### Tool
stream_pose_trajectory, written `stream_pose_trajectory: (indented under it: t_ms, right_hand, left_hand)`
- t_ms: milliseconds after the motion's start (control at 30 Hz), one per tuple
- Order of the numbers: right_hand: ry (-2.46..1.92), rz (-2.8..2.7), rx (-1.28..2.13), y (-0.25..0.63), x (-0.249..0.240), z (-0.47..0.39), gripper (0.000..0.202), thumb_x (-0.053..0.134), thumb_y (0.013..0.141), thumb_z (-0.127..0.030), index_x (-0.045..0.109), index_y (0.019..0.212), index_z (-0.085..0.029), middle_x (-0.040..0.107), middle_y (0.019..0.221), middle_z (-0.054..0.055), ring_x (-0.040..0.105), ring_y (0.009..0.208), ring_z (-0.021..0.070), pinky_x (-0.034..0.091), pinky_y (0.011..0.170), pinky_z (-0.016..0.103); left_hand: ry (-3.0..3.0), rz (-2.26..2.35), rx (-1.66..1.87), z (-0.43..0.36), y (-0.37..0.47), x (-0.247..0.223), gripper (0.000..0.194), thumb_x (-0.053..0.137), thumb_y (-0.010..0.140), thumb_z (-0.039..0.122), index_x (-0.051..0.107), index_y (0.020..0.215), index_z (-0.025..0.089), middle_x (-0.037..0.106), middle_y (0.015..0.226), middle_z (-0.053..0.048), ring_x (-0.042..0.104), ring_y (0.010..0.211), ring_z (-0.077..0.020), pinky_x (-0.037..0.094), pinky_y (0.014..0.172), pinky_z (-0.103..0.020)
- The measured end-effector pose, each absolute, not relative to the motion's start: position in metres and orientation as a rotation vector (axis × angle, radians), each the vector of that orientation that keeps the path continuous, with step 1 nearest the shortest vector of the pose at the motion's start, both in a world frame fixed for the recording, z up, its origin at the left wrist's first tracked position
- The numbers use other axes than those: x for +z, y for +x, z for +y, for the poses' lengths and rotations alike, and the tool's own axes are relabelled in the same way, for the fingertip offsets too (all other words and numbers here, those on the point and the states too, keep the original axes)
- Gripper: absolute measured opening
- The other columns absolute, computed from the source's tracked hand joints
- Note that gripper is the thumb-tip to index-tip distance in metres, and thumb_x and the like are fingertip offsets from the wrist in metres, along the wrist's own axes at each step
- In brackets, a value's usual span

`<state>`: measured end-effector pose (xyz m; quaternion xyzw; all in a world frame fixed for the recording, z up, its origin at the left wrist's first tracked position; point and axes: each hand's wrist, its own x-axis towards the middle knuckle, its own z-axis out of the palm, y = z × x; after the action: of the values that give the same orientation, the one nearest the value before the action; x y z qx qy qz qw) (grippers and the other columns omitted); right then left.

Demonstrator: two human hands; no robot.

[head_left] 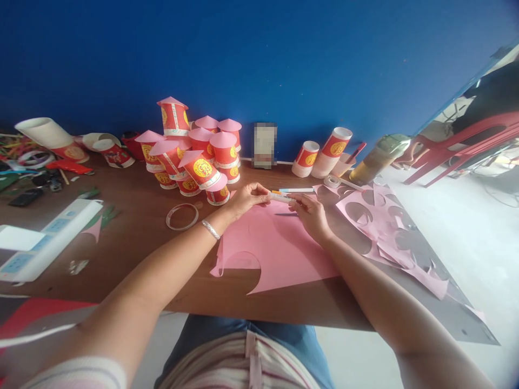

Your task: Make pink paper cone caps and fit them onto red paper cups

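Over the pink paper sheet, both hands hold one slim white pen-like thing with an orange part; its exact kind is unclear. My left hand pinches its left end, and my right hand grips the right end. A rounded piece has been cut from the sheet's front left edge. Just behind the fingers lies a white and blue pen. Under my right hand, a thin dark strip shows on the paper, too small to name. Pink cone-topped red paper cups are stacked left of my left hand.
A tape roll lies left of the sheet, with a white power strip further left. Cut pink scraps cover the right side. Red cups, a small tape roll and a jar stand near the blue wall.
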<state>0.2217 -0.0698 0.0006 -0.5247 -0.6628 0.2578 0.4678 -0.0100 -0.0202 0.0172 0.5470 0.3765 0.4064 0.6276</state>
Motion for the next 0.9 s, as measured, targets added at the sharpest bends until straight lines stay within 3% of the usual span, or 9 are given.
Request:
stream_pose_trajectory:
  t_ms: [200,333,433,567,733,900]
  right_hand:
    - [-1.291,-1.743,0.577,0.224,0.002,-0.066,0.027,0.059,0.094,-0.034,0.077,0.113,-0.025,0.075,0.088,0.003,0.070,0.082,0.0213,0.057,0.078,0.036]
    - [-1.285,-1.884,0.397,0.228,0.000,-0.060,0.027,0.056,0.097,-0.032,0.076,0.114,-0.026,0.076,0.104,0.006,0.070,0.094,0.0234,0.057,0.086,0.037]
    - [-1.354,-1.964,0.294,0.232,-0.006,-0.054,0.027,0.055,0.097,-0.027,0.076,0.114,-0.026,0.076,0.109,0.007,0.068,0.104,0.0260,0.056,0.092,0.040]
    - [-1.443,-2.006,0.131,0.236,-0.015,-0.050,0.029,0.055,0.096,-0.024,0.076,0.115,-0.026,0.075,0.111,0.009,0.064,0.106,0.0289,0.055,0.095,0.045]
    - [-1.459,-1.979,-0.037,0.233,-0.018,-0.053,0.029,0.056,0.096,-0.025,0.075,0.119,-0.025,0.069,0.122,0.011,0.059,0.112,0.0316,0.052,0.100,0.050]
    - [-1.395,-2.035,-0.084,0.226,-0.014,-0.064,0.028,0.055,0.098,-0.024,0.074,0.118,-0.026,0.068,0.122,0.011,0.058,0.115,0.0328,0.049,0.101,0.053]
  left_hand:
    - [1.483,0.944,0.883,-0.020,-0.012,0.019,0.040,0.085,0.073,0.048,0.067,0.090,0.016,0.072,0.084,-0.004,0.067,0.081,-0.0165,0.053,0.082,-0.034]
    - [1.879,1.135,0.783,-0.018,-0.017,0.025,0.034,0.081,0.076,0.041,0.067,0.099,0.020,0.075,0.101,-0.006,0.069,0.091,-0.0199,0.053,0.084,-0.034]
    - [2.169,1.264,0.520,-0.022,-0.024,0.037,0.026,0.077,0.078,0.036,0.067,0.096,0.022,0.075,0.100,-0.005,0.070,0.093,-0.0234,0.052,0.082,-0.034]
    - [2.364,1.297,0.206,-0.032,-0.033,0.057,0.033,0.077,0.071,0.035,0.066,0.100,0.022,0.074,0.110,-0.006,0.069,0.101,-0.0283,0.051,0.083,-0.036]
    - [2.408,1.241,0.082,-0.042,-0.037,0.062,0.049,0.085,0.061,0.041,0.065,0.101,0.023,0.070,0.120,-0.008,0.064,0.117,-0.0353,0.048,0.097,-0.040]
    - [2.373,1.222,0.097,-0.045,-0.038,0.058,0.049,0.088,0.054,0.036,0.064,0.094,0.023,0.068,0.114,-0.008,0.064,0.110,-0.0346,0.048,0.096,-0.041]
